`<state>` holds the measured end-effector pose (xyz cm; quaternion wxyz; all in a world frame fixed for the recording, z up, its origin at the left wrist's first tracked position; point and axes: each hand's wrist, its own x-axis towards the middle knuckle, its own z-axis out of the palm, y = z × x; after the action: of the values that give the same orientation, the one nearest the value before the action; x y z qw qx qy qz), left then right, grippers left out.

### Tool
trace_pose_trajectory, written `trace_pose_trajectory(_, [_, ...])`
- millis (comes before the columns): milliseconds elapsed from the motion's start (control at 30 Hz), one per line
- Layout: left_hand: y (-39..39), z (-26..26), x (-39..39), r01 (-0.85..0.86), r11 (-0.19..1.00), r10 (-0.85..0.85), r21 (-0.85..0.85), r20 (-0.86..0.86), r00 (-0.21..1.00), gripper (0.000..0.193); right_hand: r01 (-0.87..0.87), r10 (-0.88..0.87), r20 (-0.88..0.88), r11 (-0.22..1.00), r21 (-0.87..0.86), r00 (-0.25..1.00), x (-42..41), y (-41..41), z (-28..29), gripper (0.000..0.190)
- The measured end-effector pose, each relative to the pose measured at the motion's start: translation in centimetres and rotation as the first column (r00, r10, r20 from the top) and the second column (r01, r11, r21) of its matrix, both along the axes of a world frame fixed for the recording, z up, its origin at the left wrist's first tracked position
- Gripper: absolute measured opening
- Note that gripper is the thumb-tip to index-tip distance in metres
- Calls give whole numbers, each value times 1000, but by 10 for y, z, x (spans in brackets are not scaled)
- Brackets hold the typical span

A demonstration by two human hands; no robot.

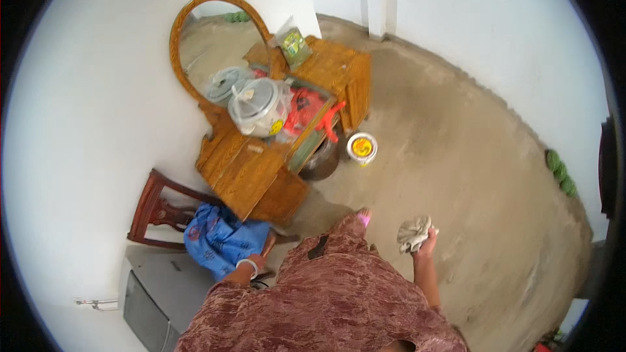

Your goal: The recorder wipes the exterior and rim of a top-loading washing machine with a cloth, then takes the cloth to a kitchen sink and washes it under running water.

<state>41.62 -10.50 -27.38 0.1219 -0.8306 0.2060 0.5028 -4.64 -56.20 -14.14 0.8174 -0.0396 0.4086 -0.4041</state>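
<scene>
In my right hand [428,242] is a crumpled pale grey-beige cloth [414,232], held out over the bare floor. My left hand [255,260], with a white bangle at the wrist, is down by the front edge of a dark wooden chair [152,208]. A blue patterned cloth or bag [220,239] is heaped on that chair's seat, right beside the hand. The fingers are partly hidden, so whether they grip the chair or the blue cloth is unclear.
Ahead stands a wooden dressing table [249,176] with an oval mirror [220,39], holding a plastic-wrapped cooker-like pot [259,107], red plastic bags [305,107] and a packet [294,46]. Near it on the floor are a dark jar [323,161] and a white tub [362,147]. A grey television [166,274] stands left.
</scene>
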Motion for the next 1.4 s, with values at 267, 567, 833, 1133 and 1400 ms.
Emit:
trace_pose_trajectory(267, [-413,74,15,185,726,-269,-663,-25,963,39,148,-134,-142,985,91,981,-37,-139,-7,53])
trace_pose_trajectory(567, [-636,103,-35,26,715,-53,-698,-17,998,35,-63,54,-161,997,-50,985,-82,-350,-61,45])
trace_pose_trajectory(833, [-527,7,-112,281,936,-266,-214,94,959,35,-488,488,-22,871,-54,873,17,-555,1,52])
trace_pose_trajectory(1133, [-753,20,-105,-103,976,88,-193,-84,993,40,-685,702,67,708,-170,709,87,-633,48,53])
trace_pose_trajectory(1400, [-994,209,-154,500,625,-372,-600,334,866,34,-681,730,23,648,-341,683,156,-656,72,53])
